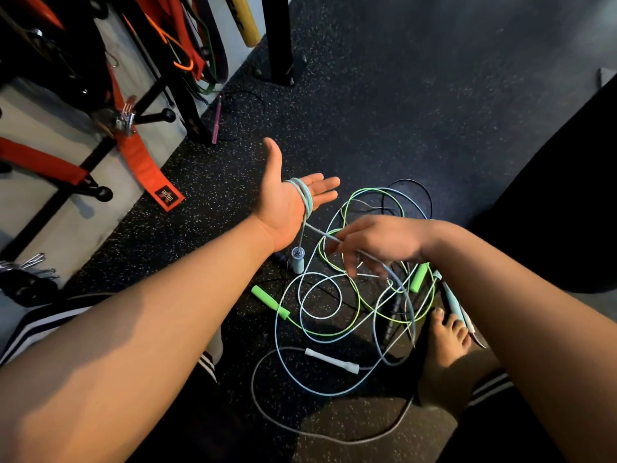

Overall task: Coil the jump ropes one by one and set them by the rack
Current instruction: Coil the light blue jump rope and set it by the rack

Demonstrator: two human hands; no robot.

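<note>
My left hand is held out palm up with straight fingers, and several turns of a light blue jump rope lie wound round its palm. That rope's blue handle dangles below the hand. My right hand pinches the same blue cord a little to the right and holds it taut above the pile. Under it, green, blue and white ropes lie tangled on the floor, with green handles and a white handle among them.
The rack with orange straps and bands stands at the upper left. A pink-handled rope lies at its foot, and a black post rises behind. My bare foot rests at the tangle's right edge. Speckled dark floor lies open beyond.
</note>
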